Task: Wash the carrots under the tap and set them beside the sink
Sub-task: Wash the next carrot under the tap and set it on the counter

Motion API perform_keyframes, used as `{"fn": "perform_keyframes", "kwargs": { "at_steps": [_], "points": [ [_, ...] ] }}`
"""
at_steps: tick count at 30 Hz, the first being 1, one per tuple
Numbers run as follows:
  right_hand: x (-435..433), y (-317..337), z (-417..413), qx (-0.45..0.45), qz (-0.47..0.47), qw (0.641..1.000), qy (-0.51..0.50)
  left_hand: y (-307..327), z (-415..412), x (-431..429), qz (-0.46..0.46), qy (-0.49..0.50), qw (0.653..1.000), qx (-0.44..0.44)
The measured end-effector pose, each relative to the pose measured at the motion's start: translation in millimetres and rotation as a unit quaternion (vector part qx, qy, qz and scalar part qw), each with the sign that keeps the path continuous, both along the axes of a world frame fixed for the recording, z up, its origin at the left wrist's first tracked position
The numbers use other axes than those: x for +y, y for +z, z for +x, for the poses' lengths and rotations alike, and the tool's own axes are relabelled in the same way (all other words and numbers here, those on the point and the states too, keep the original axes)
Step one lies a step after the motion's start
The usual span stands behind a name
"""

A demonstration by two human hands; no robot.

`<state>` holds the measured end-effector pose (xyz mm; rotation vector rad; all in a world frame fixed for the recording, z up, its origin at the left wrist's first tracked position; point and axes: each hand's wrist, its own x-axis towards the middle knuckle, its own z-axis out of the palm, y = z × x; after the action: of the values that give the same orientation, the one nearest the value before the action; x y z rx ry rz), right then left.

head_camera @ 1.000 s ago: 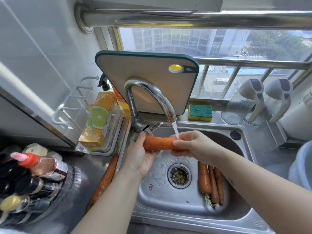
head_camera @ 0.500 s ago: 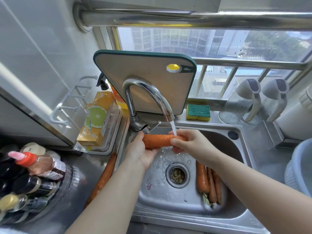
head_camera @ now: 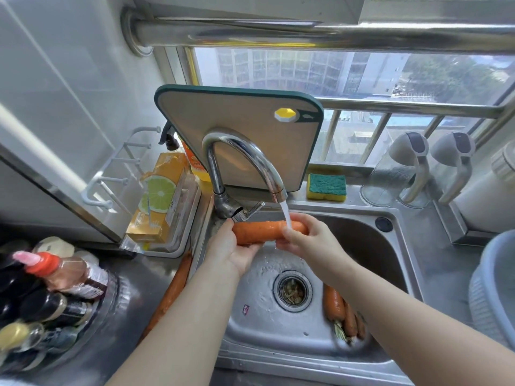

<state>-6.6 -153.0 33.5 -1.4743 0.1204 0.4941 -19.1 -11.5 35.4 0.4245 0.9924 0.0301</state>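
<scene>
A thick orange carrot (head_camera: 259,232) lies level under the running tap (head_camera: 274,185), over the steel sink (head_camera: 362,235). My left hand (head_camera: 228,250) cups its left end from below. My right hand (head_camera: 309,239) grips its right end, and the water stream falls just beside those fingers. More carrots (head_camera: 338,310) lie in the sink basin right of the drain, partly hidden by my right forearm. One long carrot (head_camera: 174,291) rests on the counter left of the sink, partly behind my left forearm.
A cutting board (head_camera: 237,129) leans behind the tap. A sponge (head_camera: 326,186) sits on the sink's back ledge. Boxes stand in a tray (head_camera: 178,246) at left, sauce bottles (head_camera: 55,277) crowd the near left, and a grey basin (head_camera: 493,285) sits at right.
My right hand has slid along the carrot toward its right end, baring more of the wet middle. The left hand has kept its hold.
</scene>
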Motion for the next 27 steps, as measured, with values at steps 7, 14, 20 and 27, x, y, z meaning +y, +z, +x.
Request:
{"fn": "perform_keyframes", "kwargs": {
  "at_steps": [7, 14, 20, 27],
  "points": [
    [-2.2, -0.7, -2.2, -0.025, -0.028, 0.999, -0.019, -1.5, -7.6, -9.0, 0.025, 0.012, 1.000, -0.012],
    [-1.4, -4.9, 2.0, -0.036, -0.090, 0.992, -0.084, -1.1, -23.8, -15.4, 0.014, 0.000, 0.998, -0.068],
    [-0.8, 3.8, -2.0, 0.094, 0.085, 0.990, -0.068, 0.8, -34.6, 0.4, 0.005, -0.020, 0.995, -0.099],
    [-14.0, 0.2, -8.6, 0.133, 0.111, 0.983, -0.068, -0.2, -59.4, 22.2, 0.391, -0.350, 0.847, -0.084]
  ]
}}
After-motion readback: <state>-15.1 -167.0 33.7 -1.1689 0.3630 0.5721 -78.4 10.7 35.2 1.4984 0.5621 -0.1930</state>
